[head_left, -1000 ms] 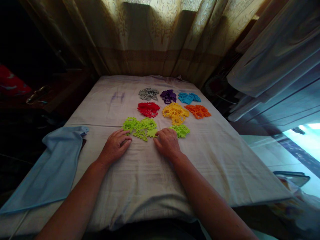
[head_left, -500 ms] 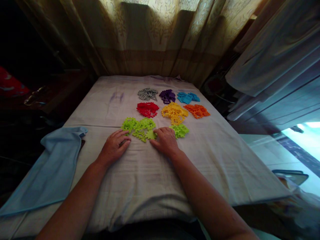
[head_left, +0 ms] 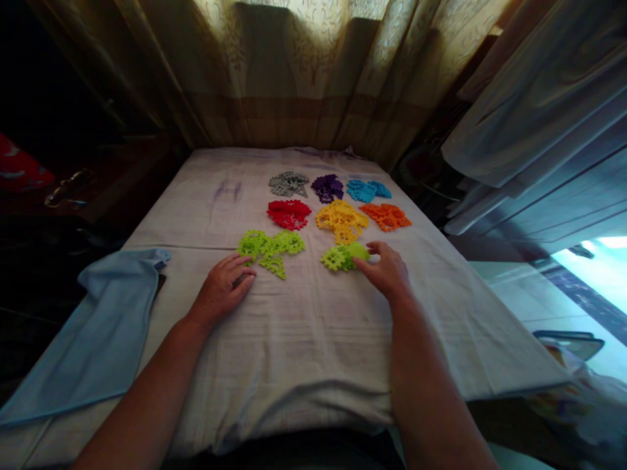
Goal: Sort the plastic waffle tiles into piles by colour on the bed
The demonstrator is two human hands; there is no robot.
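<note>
Left hand (head_left: 223, 284) slack, my right hand (head_left: 388, 267) grips a piece (head_left: 358, 250) at the pile (head_left: 335, 258) beside it, apparently placing; release seems due.

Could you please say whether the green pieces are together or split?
Split: the left group lies by the left hand, the right group at the right hand, with tablecloth between.

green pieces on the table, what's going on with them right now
A person's right hand is at a lime-green piece on or just above the smaller green pile; how firm its grip is can't be told. The left hand rests on the tablecloth, beside or touching the larger green pile. Farther back lie a red pile, yellow pile and orange pile, with a grey pile, purple pile and blue pile beyond them.
</note>
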